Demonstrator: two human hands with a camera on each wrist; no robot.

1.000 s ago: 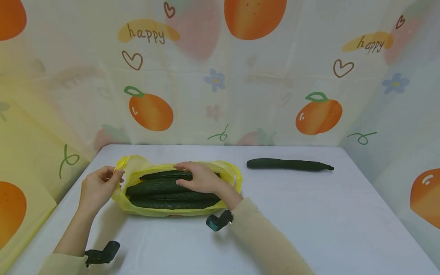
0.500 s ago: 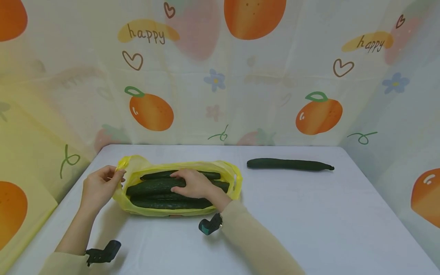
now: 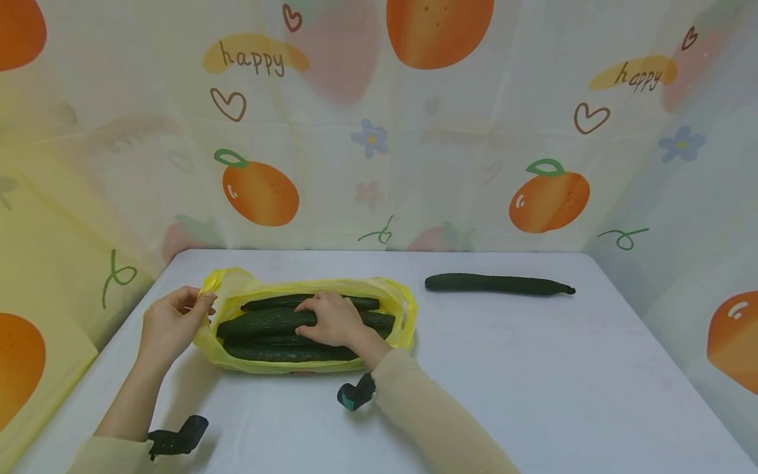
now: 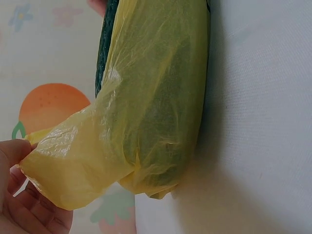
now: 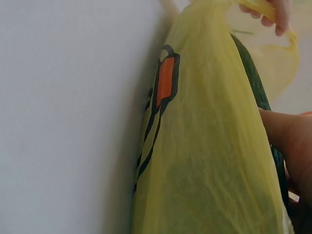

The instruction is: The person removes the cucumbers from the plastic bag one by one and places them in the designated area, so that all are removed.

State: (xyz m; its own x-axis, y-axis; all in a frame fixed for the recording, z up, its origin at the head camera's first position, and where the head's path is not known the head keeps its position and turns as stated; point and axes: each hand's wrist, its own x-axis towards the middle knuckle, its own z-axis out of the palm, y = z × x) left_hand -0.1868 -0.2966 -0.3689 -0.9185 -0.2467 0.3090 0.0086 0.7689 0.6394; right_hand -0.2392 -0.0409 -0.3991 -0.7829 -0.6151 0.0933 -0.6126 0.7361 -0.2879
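A yellow plastic bag lies on the table with its mouth up and several dark green cucumbers inside. My left hand pinches the bag's left handle between thumb and fingers and holds it raised, as the left wrist view also shows. Inside the bag mouth, my right hand grips the middle cucumber, thumb on the near side and fingers over the far side. A thinner cucumber lies behind it and another cucumber in front. In the right wrist view the bag wall hides most of the cucumbers.
One more cucumber lies by itself at the back right of the white table. A patterned cloth hangs behind and beside the table. The bag's right handle loop stands up.
My right hand has moved left and toward me, from over the rear cucumbers down onto the middle one, and its fingers have closed round it. The left hand holds almost still.
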